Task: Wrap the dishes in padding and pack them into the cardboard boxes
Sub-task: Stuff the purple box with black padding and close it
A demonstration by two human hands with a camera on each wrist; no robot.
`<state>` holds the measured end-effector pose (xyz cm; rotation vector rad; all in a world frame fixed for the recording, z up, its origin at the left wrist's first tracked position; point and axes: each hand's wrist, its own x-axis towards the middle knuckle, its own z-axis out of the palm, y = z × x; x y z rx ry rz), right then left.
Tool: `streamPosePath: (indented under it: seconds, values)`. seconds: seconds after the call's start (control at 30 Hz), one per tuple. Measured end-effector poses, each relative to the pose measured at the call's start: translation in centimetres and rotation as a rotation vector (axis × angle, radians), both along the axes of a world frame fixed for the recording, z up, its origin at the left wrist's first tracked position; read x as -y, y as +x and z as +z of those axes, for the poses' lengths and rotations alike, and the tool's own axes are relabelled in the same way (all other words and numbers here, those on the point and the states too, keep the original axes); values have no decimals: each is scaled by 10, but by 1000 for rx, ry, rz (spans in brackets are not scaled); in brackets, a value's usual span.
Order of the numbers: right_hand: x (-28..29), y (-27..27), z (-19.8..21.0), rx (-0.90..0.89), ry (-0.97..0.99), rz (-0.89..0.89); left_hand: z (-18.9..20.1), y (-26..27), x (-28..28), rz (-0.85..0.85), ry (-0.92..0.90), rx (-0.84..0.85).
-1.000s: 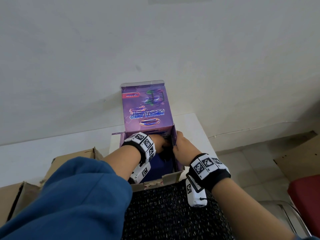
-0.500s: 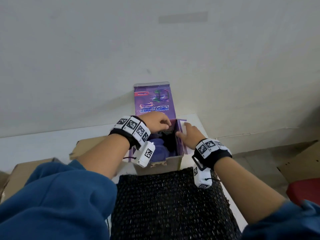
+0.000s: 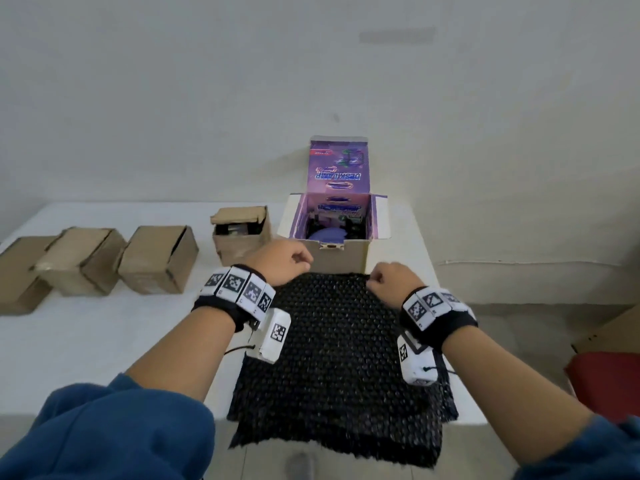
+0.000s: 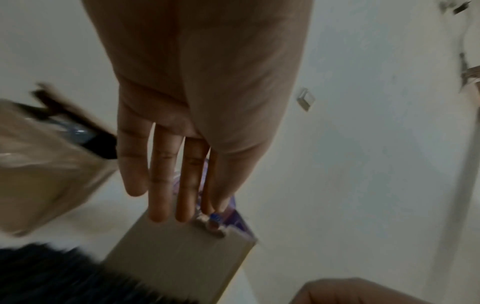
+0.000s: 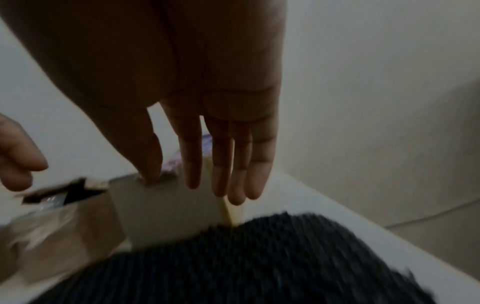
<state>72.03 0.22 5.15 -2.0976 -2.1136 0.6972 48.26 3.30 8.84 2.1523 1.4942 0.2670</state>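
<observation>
A purple printed box [image 3: 346,252] stands open on the white table [image 3: 104,334], its lid flap upright against the wall. Inside it lie a rounded purple dish [image 3: 328,233] and some dark padding. A black bubble-wrap sheet [image 3: 341,358] lies flat in front of the box. My left hand [image 3: 282,263] hovers at the sheet's far left corner, beside the box's front wall [image 4: 176,253]. My right hand [image 3: 389,280] is over the far right corner. In both wrist views the fingers [image 4: 161,185] [image 5: 221,164] are straight and hold nothing.
A small cardboard box [image 3: 242,233] with a wrapped item inside stands just left of the purple box. Three more brown boxes [image 3: 159,261] [image 3: 83,261] [image 3: 17,271] line the table further left. Off the table's right edge are a red seat [image 3: 609,386] and floor cardboard [image 3: 616,327].
Both hands have come out of the purple box and drawn back towards me, over the far edge of the black sheet. The view has pulled back, showing more boxes.
</observation>
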Motion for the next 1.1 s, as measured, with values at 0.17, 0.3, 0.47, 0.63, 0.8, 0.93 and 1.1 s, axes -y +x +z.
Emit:
streamPosePath:
  seconds: [0.17, 0.3, 0.47, 0.63, 0.8, 0.93, 1.1]
  values:
    - [47, -18, -51, 115, -269, 59, -61, -40, 50, 197, -166, -97]
    - [60, -25, -74, 161, -317, 14, -100, -63, 72, 365, -207, -128]
    - [65, -29, -86, 182, -246, -3, -131, -72, 86, 506, -278, -87]
    - [74, -32, -95, 194, -170, -31, -143, -67, 91, 542, -230, -19]
    - [83, -39, -99, 156, -119, -83, -152, -68, 86, 678, -279, 113]
    - [86, -45, -101, 159, -65, -113, -150, -74, 79, 598, -282, 79]
    - [82, -48, -95, 249, -125, -91, -136, -76, 71, 496, -208, 301]
